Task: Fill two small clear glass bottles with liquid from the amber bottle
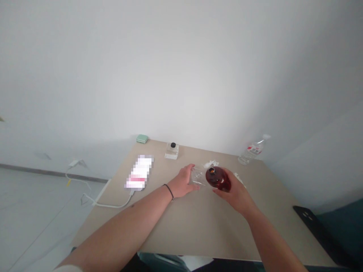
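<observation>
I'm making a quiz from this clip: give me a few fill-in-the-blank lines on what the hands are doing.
1. The right hand holds a dark ____ bottle.
2. The left hand holds a clear ____.
3. The bottle is tilted, its mouth toward the ____ hand.
4. On the left wrist sits a black ____.

Missing words: red; cup; left; band

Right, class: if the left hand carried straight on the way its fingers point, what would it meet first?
The left hand already touches the clear glass; just beyond is the red bottle in the right hand, though depth is uncertain.
</observation>
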`<state>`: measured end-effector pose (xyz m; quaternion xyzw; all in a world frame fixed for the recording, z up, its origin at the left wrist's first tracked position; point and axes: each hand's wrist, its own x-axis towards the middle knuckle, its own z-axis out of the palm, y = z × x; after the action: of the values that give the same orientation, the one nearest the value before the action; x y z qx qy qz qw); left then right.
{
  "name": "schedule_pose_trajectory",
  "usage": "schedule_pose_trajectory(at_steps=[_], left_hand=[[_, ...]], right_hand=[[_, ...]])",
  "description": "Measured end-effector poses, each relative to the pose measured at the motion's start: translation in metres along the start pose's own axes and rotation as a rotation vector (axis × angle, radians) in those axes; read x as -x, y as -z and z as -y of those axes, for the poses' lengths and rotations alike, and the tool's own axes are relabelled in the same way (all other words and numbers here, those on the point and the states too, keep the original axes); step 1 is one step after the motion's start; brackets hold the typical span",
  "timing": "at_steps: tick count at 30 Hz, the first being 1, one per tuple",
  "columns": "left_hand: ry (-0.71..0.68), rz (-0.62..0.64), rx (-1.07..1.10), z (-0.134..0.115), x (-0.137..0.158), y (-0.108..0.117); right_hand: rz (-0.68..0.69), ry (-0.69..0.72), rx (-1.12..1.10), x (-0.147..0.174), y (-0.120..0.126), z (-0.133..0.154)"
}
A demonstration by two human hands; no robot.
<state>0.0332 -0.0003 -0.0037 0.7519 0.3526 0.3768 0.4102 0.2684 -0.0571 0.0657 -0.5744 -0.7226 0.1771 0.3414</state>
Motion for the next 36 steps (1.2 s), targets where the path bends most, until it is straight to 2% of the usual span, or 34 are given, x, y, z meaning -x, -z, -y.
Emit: schedule_pose_trajectory(at_steps=[4,10,22,30,36], left_hand=[[0.007,0.031,0.009,0.000,0.001,0.002],[0.014,0.029,0.038,0.001,0.002,0.005],[0.006,0.022,0.033,-0.001,0.002,0.005],[-0.012,0.014,0.012,-0.002,0.002,0.005],[-0.011,0.025,0.004,0.000,0.002,0.004]], right_hand=[[0.082,0.029,0.242,-0.004,0.004,0.002],[0.122,0.133,0.497,-0.011,0.012,0.008],[0.103,0.302,0.727,-0.016,0.018,0.016],[0.107,0.273,0.805,-0.018,0.017,0.017],[0.080,0.302,0.854,-0.018,0.017,0.019]])
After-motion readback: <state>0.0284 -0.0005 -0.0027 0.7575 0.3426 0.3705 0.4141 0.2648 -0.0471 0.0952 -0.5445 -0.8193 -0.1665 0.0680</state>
